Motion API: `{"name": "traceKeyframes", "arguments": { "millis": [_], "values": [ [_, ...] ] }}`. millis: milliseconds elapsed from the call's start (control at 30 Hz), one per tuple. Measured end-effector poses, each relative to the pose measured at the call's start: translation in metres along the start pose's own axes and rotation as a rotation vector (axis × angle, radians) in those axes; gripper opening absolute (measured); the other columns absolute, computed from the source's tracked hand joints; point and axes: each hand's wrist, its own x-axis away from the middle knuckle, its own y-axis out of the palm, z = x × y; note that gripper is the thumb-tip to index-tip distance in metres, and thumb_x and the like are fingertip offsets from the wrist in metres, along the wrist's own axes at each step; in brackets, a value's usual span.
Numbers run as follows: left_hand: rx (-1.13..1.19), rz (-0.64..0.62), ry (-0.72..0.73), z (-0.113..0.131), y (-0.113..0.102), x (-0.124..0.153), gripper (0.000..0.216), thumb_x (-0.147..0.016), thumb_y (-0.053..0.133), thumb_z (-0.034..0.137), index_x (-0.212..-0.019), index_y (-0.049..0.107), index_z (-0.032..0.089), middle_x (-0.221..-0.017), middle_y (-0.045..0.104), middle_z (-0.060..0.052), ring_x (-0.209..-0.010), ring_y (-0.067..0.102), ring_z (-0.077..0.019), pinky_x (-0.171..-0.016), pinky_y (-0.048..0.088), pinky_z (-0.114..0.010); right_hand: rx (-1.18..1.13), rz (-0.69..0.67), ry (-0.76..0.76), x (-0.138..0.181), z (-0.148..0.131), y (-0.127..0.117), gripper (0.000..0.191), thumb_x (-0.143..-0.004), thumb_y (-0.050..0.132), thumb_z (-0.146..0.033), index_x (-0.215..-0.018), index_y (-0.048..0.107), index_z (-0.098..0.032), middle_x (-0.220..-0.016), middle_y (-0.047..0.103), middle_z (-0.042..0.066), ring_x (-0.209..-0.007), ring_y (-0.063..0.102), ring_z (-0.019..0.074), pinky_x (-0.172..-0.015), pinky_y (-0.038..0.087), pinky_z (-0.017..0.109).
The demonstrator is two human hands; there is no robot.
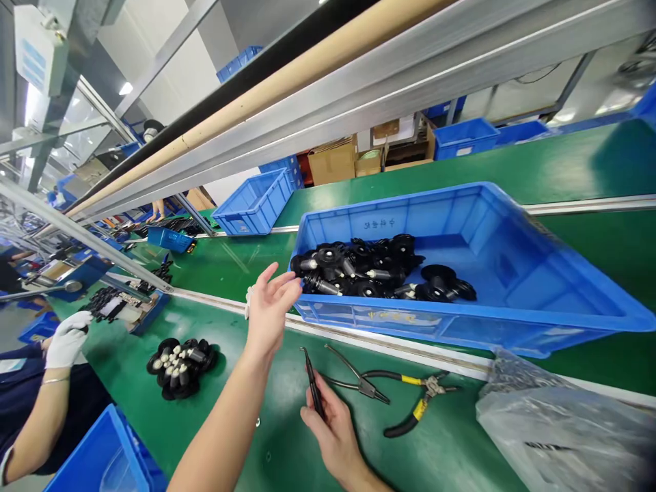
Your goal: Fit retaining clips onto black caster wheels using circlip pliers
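My left hand [271,295] is raised at the near left corner of a large blue bin [451,311], fingers apart and holding nothing. Inside that bin lie several black round parts with grey and white shafts [369,270], heaped toward its left end. Lower down, my right hand [331,424] grips black tweezers [313,389] whose thin bent tip points up and away. Just right of it on the green bench rest metal snap-ring pliers [366,386] and pliers with black and yellow handles [421,406]. A cluster of similar black parts [179,369] sits to my left.
A clear plastic bag [558,424] occupies the right front. At the left, a co-worker's white-gloved hand [66,338] is near a tray of parts [128,307]. Another blue bin [110,458] stands at the lower left. A metal rail [410,82] crosses overhead.
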Motion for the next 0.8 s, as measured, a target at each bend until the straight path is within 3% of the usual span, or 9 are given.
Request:
{"name": "traceKeyframes", "arguments": {
  "millis": [133, 233, 333, 433, 533, 667, 800],
  "values": [
    [-0.418, 0.079, 0.185, -0.019, -0.097, 0.061, 0.060, -0.087, 0.088, 0.033, -0.140, 0.062, 0.020, -0.104, 0.083, -0.008, -0.099, 0.079, -0.0189, -0.089, 0.063, -0.029, -0.018, -0.002, 0.051, 0.002, -0.006, 0.000, 0.071, -0.082, 0.080, -0.051, -0.144, 0.064, -0.019, -0.092, 0.064, 0.003, -0.080, 0.059, 0.0164, -0.073, 0.053, 0.028],
    [-0.743, 0.110, 0.099, -0.040, -0.175, 0.116, 0.052, -0.092, 0.081, 0.032, -0.139, 0.064, 0.020, -0.098, 0.085, -0.006, -0.092, 0.080, -0.0188, -0.093, 0.063, -0.033, -0.025, -0.019, 0.076, 0.003, -0.008, -0.003, 0.056, -0.082, 0.082, -0.050, -0.128, 0.072, -0.020, -0.090, 0.060, 0.001, -0.078, 0.056, 0.0148, -0.070, 0.051, 0.026],
    [-0.939, 0.044, -0.029, -0.061, -0.226, 0.164, 0.053, -0.095, 0.076, 0.030, -0.145, 0.061, 0.022, -0.100, 0.086, -0.005, -0.095, 0.082, -0.0211, -0.100, 0.063, -0.039, -0.009, -0.033, 0.082, 0.004, -0.010, -0.007, 0.051, -0.083, 0.082, -0.048, -0.125, 0.072, -0.021, -0.091, 0.061, 0.001, -0.078, 0.057, 0.0146, -0.071, 0.052, 0.026],
    [-1.027, 0.008, -0.040, -0.081, -0.244, 0.193, 0.052, -0.098, 0.070, 0.028, -0.149, 0.059, 0.025, -0.103, 0.087, -0.004, -0.101, 0.082, -0.0215, -0.104, 0.063, -0.041, 0.023, -0.040, 0.070, 0.005, -0.014, -0.010, 0.050, -0.084, 0.082, -0.046, -0.126, 0.070, -0.022, -0.091, 0.061, 0.001, -0.079, 0.058, 0.0148, -0.072, 0.053, 0.026],
    [-1.072, 0.028, 0.005, -0.092, -0.243, 0.203, 0.052, -0.100, 0.067, 0.026, -0.151, 0.058, 0.026, -0.105, 0.087, -0.004, -0.100, 0.082, -0.0207, -0.099, 0.066, -0.039, 0.056, -0.047, 0.056, 0.006, -0.017, -0.011, 0.048, -0.086, 0.080, -0.046, -0.126, 0.070, -0.022, -0.090, 0.059, 0.000, -0.077, 0.057, 0.0141, -0.070, 0.053, 0.025],
    [-1.101, 0.028, 0.106, -0.090, -0.236, 0.204, 0.049, -0.101, 0.067, 0.026, -0.150, 0.061, 0.028, -0.104, 0.087, -0.004, -0.099, 0.082, -0.0213, -0.097, 0.067, -0.039, 0.084, -0.049, 0.051, 0.008, -0.019, -0.011, 0.050, -0.087, 0.079, -0.047, -0.128, 0.069, -0.021, -0.090, 0.060, 0.001, -0.077, 0.058, 0.0145, -0.068, 0.054, 0.026],
    [-1.102, -0.106, 0.098, -0.078, -0.229, 0.203, 0.046, -0.102, 0.065, 0.024, -0.148, 0.065, 0.032, -0.111, 0.086, -0.008, -0.107, 0.081, -0.0257, -0.101, 0.066, -0.044, 0.092, -0.041, 0.060, 0.009, -0.017, -0.010, 0.058, -0.087, 0.078, -0.049, -0.137, 0.066, -0.020, -0.091, 0.062, 0.003, -0.079, 0.061, 0.0165, -0.070, 0.057, 0.028]
  ]
}}
